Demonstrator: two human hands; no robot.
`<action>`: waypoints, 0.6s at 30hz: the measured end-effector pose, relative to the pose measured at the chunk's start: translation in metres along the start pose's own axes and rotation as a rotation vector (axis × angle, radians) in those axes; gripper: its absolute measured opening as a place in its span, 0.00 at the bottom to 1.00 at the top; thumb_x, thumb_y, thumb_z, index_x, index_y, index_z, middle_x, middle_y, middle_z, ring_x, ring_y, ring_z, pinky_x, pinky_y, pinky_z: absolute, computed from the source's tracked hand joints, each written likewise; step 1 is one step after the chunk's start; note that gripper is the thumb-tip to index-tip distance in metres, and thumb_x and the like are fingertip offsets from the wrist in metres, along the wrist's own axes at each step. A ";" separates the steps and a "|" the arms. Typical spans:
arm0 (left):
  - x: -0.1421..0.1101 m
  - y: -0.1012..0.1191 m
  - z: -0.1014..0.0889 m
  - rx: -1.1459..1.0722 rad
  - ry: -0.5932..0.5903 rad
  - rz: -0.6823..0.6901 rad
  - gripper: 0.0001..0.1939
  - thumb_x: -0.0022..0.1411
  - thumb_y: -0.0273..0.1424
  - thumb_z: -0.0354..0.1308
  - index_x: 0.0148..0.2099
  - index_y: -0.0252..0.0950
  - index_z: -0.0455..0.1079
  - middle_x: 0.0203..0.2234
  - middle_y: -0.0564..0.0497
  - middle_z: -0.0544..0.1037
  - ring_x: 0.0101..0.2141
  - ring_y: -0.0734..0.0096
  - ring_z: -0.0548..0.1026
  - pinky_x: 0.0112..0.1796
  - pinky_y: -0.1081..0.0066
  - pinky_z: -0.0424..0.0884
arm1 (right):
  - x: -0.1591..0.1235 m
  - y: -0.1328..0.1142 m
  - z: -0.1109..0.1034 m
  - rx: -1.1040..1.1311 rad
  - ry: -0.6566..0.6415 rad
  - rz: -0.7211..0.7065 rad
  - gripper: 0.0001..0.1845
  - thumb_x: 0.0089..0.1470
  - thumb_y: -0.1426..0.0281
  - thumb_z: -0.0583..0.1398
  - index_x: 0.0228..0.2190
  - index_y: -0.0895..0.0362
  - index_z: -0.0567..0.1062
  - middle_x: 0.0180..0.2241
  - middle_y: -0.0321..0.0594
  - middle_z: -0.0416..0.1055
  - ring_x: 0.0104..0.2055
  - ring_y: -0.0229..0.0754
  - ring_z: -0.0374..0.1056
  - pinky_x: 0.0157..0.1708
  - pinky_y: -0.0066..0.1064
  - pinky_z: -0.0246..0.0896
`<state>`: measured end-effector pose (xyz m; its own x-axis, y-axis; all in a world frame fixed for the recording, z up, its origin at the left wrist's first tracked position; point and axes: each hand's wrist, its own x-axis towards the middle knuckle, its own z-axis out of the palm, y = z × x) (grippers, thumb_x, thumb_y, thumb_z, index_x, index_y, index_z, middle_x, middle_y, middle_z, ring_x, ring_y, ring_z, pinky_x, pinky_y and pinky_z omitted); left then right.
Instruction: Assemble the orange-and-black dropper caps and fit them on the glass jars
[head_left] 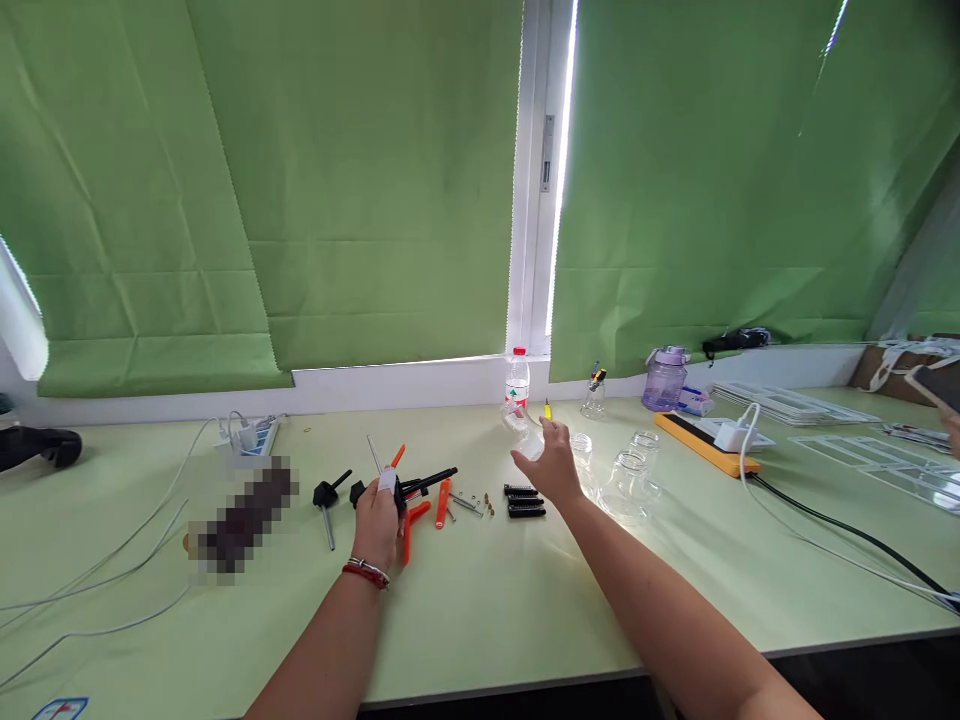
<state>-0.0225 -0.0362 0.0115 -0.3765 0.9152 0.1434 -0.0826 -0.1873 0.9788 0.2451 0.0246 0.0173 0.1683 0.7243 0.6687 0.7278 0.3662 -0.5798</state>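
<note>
My left hand (379,525) is closed round a black plastic tool part (401,492) that has a white label and black rods sticking out. An orange handle (414,525) shows right beside it; I cannot tell whether it is attached. My right hand (553,465) is stretched forward with fingers apart, holding nothing visible. Just beyond its fingertips are a small yellow object (547,410) and a clear, crumpled-looking item (523,425). Left of my left hand lies a black knob with a metal rod (326,495). Between the hands are an orange piece (443,503), several screws (466,505) and black strips (523,502).
Clear glass jars (626,485) stand right of my right hand, near an orange power strip (705,443) with cables. A water bottle (517,378) and purple jug (665,378) stand at the back. A blurred object (244,520) lies left. Another person's hand (951,425) shows far right.
</note>
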 end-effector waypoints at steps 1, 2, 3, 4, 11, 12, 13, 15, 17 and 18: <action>0.000 0.000 0.000 0.002 0.005 -0.002 0.20 0.55 0.49 0.52 0.24 0.38 0.57 0.13 0.58 0.58 0.13 0.78 0.58 0.11 0.78 0.51 | 0.004 0.003 0.006 0.019 -0.042 0.091 0.38 0.42 0.58 0.61 0.53 0.60 0.60 0.51 0.53 0.55 0.53 0.53 0.57 0.52 0.44 0.57; 0.000 0.000 0.000 0.004 0.013 -0.003 0.20 0.54 0.48 0.52 0.24 0.38 0.57 0.13 0.58 0.58 0.13 0.78 0.58 0.11 0.78 0.51 | 0.008 0.006 0.012 0.035 -0.091 0.164 0.37 0.42 0.57 0.61 0.52 0.60 0.61 0.51 0.52 0.55 0.52 0.52 0.59 0.50 0.42 0.58; 0.000 0.000 0.000 0.004 0.016 -0.004 0.19 0.54 0.48 0.53 0.24 0.38 0.57 0.14 0.58 0.58 0.13 0.78 0.59 0.12 0.78 0.51 | 0.010 0.009 0.017 0.048 -0.135 0.220 0.37 0.41 0.56 0.61 0.51 0.60 0.62 0.52 0.52 0.55 0.51 0.51 0.60 0.50 0.40 0.58; 0.000 0.001 0.001 0.003 0.018 -0.005 0.19 0.54 0.47 0.54 0.24 0.38 0.57 0.14 0.58 0.57 0.13 0.78 0.59 0.12 0.78 0.51 | 0.012 0.012 0.021 0.057 -0.169 0.260 0.38 0.41 0.55 0.61 0.51 0.61 0.62 0.52 0.53 0.55 0.51 0.51 0.60 0.49 0.39 0.58; -0.004 0.005 0.002 -0.012 -0.010 -0.030 0.20 0.53 0.47 0.55 0.23 0.39 0.54 0.15 0.58 0.56 0.14 0.78 0.57 0.14 0.76 0.52 | 0.011 0.038 0.034 0.017 -0.242 0.389 0.41 0.44 0.55 0.59 0.55 0.62 0.55 0.55 0.56 0.55 0.56 0.56 0.56 0.50 0.42 0.56; -0.005 0.006 0.002 -0.012 -0.015 -0.031 0.20 0.53 0.46 0.56 0.23 0.39 0.53 0.15 0.58 0.57 0.14 0.78 0.57 0.14 0.76 0.53 | 0.010 0.041 0.033 0.012 -0.244 0.408 0.42 0.44 0.57 0.59 0.56 0.62 0.53 0.55 0.57 0.54 0.56 0.56 0.56 0.50 0.42 0.56; -0.005 0.006 0.002 -0.006 -0.021 -0.033 0.20 0.53 0.46 0.56 0.23 0.39 0.53 0.14 0.58 0.57 0.14 0.78 0.57 0.14 0.76 0.53 | 0.009 0.043 0.033 0.006 -0.247 0.430 0.43 0.44 0.58 0.59 0.57 0.62 0.51 0.56 0.58 0.54 0.56 0.56 0.56 0.50 0.43 0.56; -0.006 0.007 0.003 0.016 -0.032 -0.035 0.20 0.53 0.46 0.56 0.23 0.39 0.54 0.14 0.57 0.58 0.14 0.78 0.57 0.14 0.76 0.51 | 0.008 0.045 0.031 -0.012 -0.263 0.470 0.46 0.44 0.61 0.59 0.59 0.62 0.46 0.58 0.58 0.51 0.58 0.57 0.54 0.51 0.43 0.56; -0.006 0.008 0.003 0.036 -0.042 -0.036 0.19 0.54 0.46 0.54 0.23 0.38 0.55 0.13 0.57 0.58 0.14 0.78 0.58 0.13 0.77 0.51 | 0.008 0.045 0.030 -0.034 -0.282 0.510 0.50 0.43 0.63 0.60 0.61 0.63 0.41 0.60 0.58 0.48 0.60 0.57 0.52 0.53 0.44 0.54; -0.006 0.008 0.003 0.043 -0.045 -0.037 0.19 0.54 0.46 0.53 0.23 0.38 0.55 0.13 0.57 0.58 0.14 0.78 0.58 0.13 0.77 0.50 | 0.007 0.044 0.029 -0.042 -0.287 0.532 0.52 0.43 0.63 0.60 0.61 0.64 0.38 0.61 0.58 0.46 0.60 0.58 0.50 0.53 0.44 0.54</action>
<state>-0.0180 -0.0425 0.0187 -0.3316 0.9368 0.1121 -0.0561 -0.1381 0.9888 0.2593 0.0633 -0.0170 0.3347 0.9324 0.1366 0.6197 -0.1085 -0.7773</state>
